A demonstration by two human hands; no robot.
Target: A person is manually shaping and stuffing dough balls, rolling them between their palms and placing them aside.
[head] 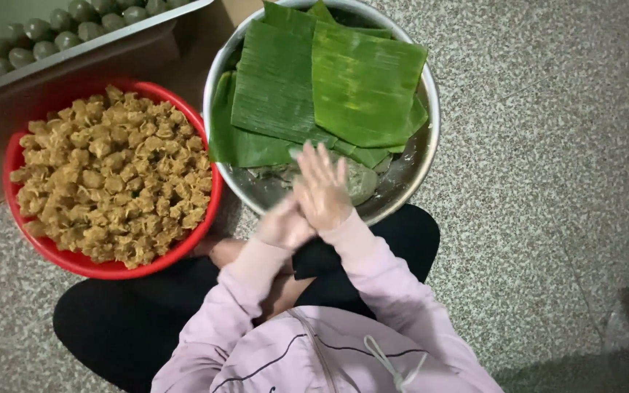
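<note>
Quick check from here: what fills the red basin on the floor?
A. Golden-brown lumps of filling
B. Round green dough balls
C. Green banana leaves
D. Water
A: the red basin is heaped with golden-brown lumps; the banana leaves lie in the metal bowl beside it.
</note>
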